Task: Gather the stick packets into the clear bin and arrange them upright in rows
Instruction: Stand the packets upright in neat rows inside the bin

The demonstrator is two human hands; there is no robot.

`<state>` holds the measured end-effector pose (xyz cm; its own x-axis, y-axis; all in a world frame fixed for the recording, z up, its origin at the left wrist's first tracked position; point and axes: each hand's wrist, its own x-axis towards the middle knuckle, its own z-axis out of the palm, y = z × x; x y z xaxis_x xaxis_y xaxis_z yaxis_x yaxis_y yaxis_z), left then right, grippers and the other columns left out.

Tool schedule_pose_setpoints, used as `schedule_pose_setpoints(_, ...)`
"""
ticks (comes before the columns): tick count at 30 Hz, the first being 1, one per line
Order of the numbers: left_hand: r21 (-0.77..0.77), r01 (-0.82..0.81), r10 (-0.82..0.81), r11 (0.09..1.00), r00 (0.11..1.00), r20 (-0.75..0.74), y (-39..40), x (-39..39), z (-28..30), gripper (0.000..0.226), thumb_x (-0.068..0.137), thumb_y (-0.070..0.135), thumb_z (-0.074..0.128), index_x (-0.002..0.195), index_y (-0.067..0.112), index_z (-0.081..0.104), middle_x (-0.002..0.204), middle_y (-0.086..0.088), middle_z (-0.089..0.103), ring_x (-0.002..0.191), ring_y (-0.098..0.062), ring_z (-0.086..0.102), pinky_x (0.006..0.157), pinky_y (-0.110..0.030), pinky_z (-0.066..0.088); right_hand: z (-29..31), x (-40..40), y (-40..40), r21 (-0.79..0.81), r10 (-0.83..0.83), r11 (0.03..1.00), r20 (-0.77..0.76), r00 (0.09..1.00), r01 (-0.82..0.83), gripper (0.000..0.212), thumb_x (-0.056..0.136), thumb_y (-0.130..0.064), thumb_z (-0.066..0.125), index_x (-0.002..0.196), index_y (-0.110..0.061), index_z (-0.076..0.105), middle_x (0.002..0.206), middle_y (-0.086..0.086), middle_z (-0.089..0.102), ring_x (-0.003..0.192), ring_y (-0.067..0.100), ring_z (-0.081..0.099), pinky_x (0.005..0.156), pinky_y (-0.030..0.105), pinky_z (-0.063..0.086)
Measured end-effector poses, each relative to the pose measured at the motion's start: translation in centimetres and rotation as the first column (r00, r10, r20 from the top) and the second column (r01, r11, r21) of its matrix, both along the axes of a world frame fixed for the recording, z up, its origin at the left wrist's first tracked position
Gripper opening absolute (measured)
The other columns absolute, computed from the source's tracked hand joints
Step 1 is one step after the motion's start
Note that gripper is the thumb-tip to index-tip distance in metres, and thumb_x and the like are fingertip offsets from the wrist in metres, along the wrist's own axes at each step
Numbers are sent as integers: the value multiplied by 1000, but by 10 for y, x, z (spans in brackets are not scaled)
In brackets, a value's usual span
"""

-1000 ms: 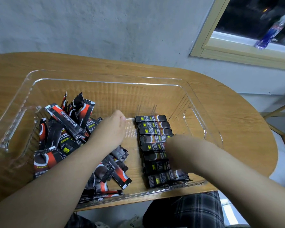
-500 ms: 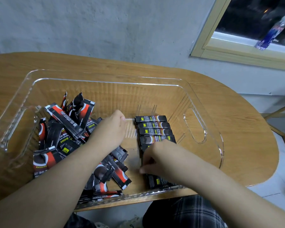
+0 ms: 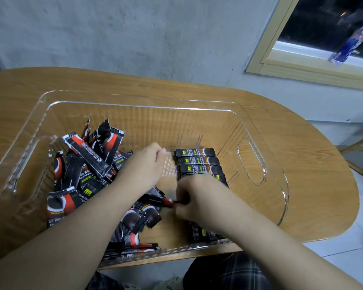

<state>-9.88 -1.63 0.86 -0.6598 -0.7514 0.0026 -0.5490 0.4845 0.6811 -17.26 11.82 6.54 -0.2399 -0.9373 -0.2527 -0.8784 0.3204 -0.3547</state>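
the clear bin point(image 3: 262, 130) sits on the wooden tabletop point(image 3: 314, 185), and a loose heap of stick packets point(image 3: 86, 176) fills its left half, waiting to be sorted. the left hand point(image 3: 144, 166) rests curled at the heap's edge, apparently holding it back, though whether it grips anything i cannot tell. just right, the right hand point(image 3: 194, 200) pinches a red-tipped packet point(image 3: 168, 201) from the heap beside the neat row of packets point(image 3: 197, 162) along the right side, probably to add it there.

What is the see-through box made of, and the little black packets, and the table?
The clear bin looks like hard glossy plastic: transparent, with bright glints along its rim. The stick packets seem to be thin printed foil or plastic film, shiny with crimped ends. The table shows wood grain, possibly a laminate.
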Motion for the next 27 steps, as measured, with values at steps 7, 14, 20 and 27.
schedule_pose_setpoints(7,80,77,-85,994,992,95,6,1,11,56,99,43,30,61,15,59,68,-12,68,62,-27,59,59,-29,42,7,-41,3,-273,-74,962,-180,981,22,24,77,-8,62,67,-17,42,72,-2,45,64,20,41,51,18,27)
schedule_pose_setpoints(14,-14,138,-136,990,986,99,9,2,14,45,102,33,30,61,14,36,56,0,39,58,-21,38,59,-33,24,-3,-38,-2,-184,-84,981,-112,990,62,23,88,-36,63,104,-19,60,105,-4,59,93,17,54,69,26,38)
schedule_pose_setpoints(20,29,136,-137,990,990,40,10,2,12,43,103,28,24,63,16,34,60,0,42,75,-27,52,79,-34,34,-5,-35,-12,-153,-133,978,68,989,142,25,92,-24,58,116,-18,64,105,-3,68,94,10,59,65,16,35)
schedule_pose_setpoints(27,60,108,-112,992,991,68,11,2,15,54,103,36,15,88,9,59,87,-9,67,88,-22,59,95,-36,37,28,-48,12,187,-17,982,-105,994,36,18,90,-19,60,105,-25,70,97,-6,69,80,9,56,59,19,42)
